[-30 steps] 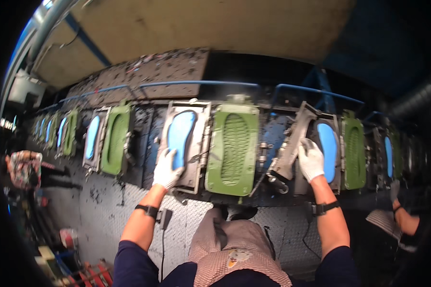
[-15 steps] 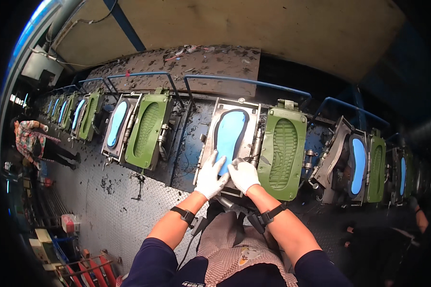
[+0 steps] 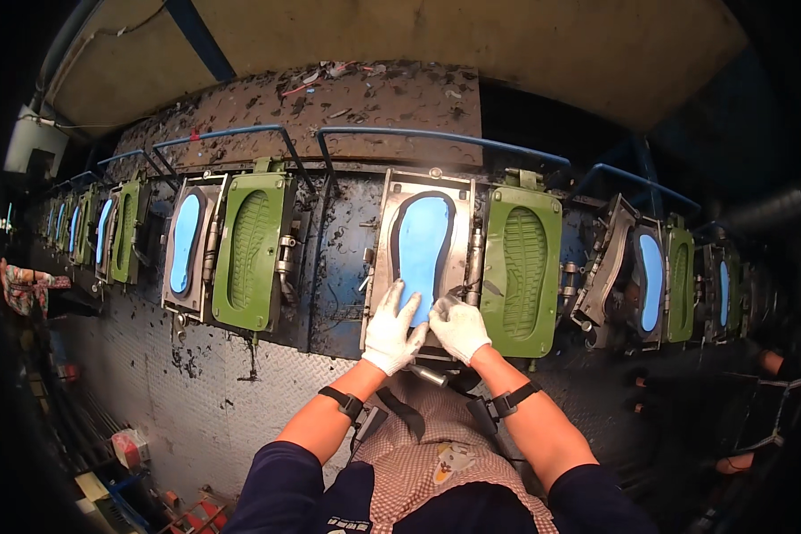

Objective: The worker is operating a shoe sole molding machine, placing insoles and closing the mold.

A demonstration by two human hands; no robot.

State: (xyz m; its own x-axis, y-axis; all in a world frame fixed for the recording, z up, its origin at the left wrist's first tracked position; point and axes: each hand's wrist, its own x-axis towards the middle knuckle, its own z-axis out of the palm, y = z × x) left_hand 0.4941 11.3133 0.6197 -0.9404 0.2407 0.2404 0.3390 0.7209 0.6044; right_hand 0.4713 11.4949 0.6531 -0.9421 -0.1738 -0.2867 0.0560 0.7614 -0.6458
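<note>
A light-blue shoe-sole piece (image 3: 424,227) lies in the dark-rimmed cavity of the metal mould half (image 3: 385,254) in front of me. My left hand (image 3: 392,335), in a white glove, rests on the heel end of the blue piece with its fingers spread. My right hand (image 3: 460,329), gloved too, is closed at the right edge of that heel end. A small dark bit shows above its knuckles; what its fingers pinch, if anything, is hidden. Hinged beside this half is the green mould half (image 3: 522,267), which has a tread pattern in its sole-shaped hollow.
More open moulds stand in a row, among them a green half (image 3: 253,254) to the left and a tilted metal frame (image 3: 607,262) to the right. Blue rails (image 3: 445,135) run behind them. Black scraps litter the brown board (image 3: 374,116). Other people are at both sides.
The view has shifted, so the moulds on the left sit further left and lower. Both hands stay at the heel end; my right hand looks more curled, its knuckles turned up.
</note>
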